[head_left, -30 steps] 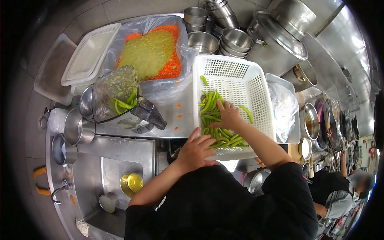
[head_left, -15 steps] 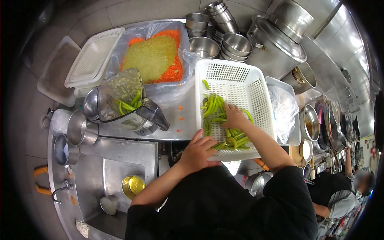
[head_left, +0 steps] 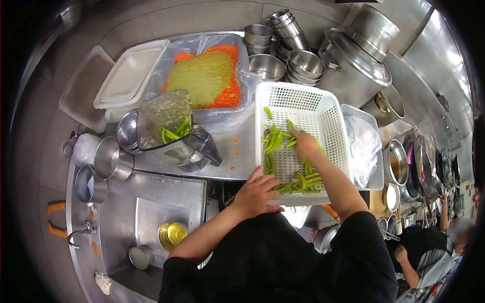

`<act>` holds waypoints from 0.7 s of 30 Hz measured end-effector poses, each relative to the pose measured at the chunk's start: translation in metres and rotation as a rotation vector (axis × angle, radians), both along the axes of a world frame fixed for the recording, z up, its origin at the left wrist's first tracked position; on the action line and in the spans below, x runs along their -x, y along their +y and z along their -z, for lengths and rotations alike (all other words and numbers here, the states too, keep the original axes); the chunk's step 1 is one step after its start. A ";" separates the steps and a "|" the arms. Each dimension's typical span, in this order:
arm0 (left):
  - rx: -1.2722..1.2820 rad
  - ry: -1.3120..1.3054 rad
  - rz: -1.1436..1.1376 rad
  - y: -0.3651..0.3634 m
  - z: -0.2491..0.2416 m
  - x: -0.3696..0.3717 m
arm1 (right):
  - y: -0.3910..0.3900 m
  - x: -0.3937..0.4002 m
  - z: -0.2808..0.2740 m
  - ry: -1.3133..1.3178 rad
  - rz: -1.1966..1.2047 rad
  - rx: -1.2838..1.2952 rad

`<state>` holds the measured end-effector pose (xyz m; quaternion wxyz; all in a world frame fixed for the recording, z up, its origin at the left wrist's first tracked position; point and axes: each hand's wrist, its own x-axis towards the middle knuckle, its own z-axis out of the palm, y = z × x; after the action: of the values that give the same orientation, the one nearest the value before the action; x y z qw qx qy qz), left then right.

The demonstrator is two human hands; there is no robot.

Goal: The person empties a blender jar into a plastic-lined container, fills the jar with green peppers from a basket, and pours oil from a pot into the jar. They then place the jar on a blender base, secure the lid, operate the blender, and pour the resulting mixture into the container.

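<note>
Several green chili peppers [head_left: 274,139] lie in a white perforated basket [head_left: 344,146] in front of me. My left hand [head_left: 253,194] rests on the basket's near left corner, its fingers spread over the rim. Inside the basket my right hand [head_left: 306,145] reaches down among the peppers with its fingers bent. Its fingertips are partly hidden, so what they hold cannot be made out. To the left, a clear blender jug [head_left: 166,116] with a dark handle lies tilted on the steel counter, with more green peppers inside.
A plastic-lined tub of orange and pale green chopped food [head_left: 202,76] stands behind the jug. Steel bowls [head_left: 305,64] and a lidded pot [head_left: 343,76] are at the back. A sink [head_left: 121,212] lies left, a bagged container [head_left: 361,146] right. Another person [head_left: 424,247] works at far right.
The view has shifted slightly, moving the scene right and down. My right hand has moved among the peppers, which lie more spread out. My left hand stays at the basket corner.
</note>
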<state>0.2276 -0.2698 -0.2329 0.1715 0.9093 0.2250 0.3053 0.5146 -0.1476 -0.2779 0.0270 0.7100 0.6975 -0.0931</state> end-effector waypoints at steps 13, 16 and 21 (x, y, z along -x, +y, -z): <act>-0.013 -0.510 -0.454 0.007 -0.116 0.162 | 0.037 0.035 -0.275 0.372 -0.226 0.059; -0.115 -0.671 -0.600 0.027 -0.127 0.199 | 0.049 0.113 -0.340 0.333 -0.546 0.071; -0.098 -0.862 -0.783 0.064 -0.118 0.225 | 0.067 0.277 -0.376 -0.105 -0.947 0.215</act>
<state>0.0023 -0.2055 -0.1149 0.0796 0.5587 0.4398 0.6986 0.2381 -0.0810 0.0980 0.1746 0.3115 0.9280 -0.1064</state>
